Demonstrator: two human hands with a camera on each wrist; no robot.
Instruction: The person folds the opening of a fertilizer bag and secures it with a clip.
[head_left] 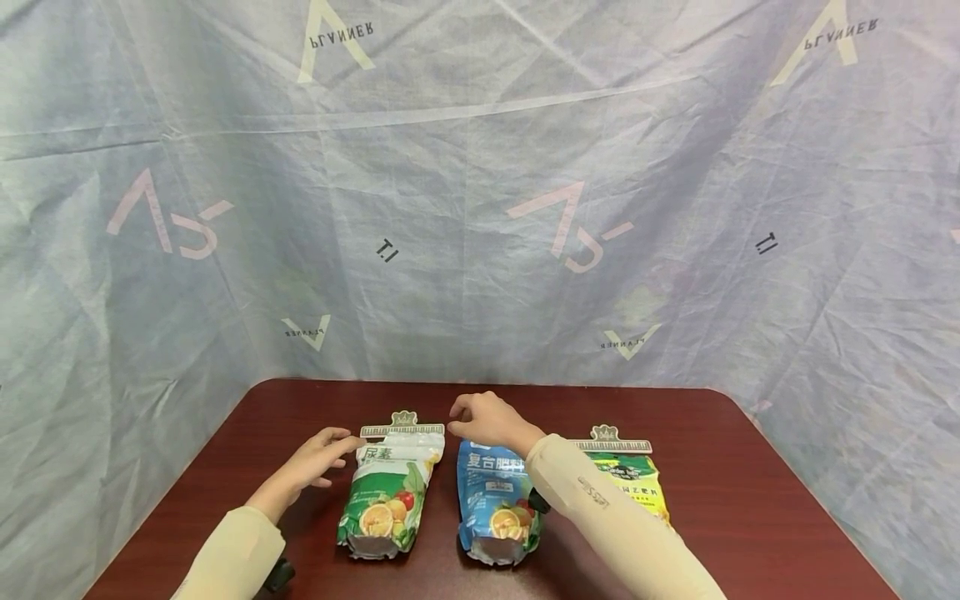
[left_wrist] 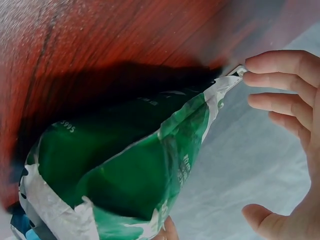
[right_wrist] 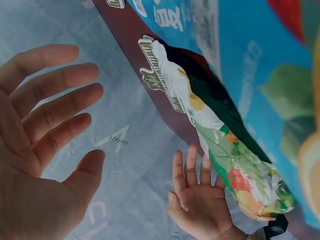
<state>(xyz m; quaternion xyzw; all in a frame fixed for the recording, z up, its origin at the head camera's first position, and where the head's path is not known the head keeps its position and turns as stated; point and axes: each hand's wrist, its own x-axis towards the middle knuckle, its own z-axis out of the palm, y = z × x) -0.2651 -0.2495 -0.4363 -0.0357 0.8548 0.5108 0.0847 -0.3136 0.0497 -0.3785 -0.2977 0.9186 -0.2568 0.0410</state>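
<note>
The left hand [head_left: 309, 458] is held relaxed and empty beside the clip [head_left: 402, 430] on the green bag [head_left: 381, 500], contact unclear; the right hand [head_left: 495, 421], apart and also empty, is poised by the blue bag's [head_left: 491, 487] top. A yellow bag [head_left: 637, 482] is set farther right on the tabletop [head_left: 780, 508]. Work at the bag tops is apparently under way; for any grip, closing fingers are needed.

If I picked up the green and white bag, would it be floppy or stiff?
The green-and-white bag would probably bend and sag, because its sides look creased and soft. Its top edge might stay straighter, since a long, flat clip runs along it. Its bottom may feel heaviest: it bulges there, while the top is thin.
</note>
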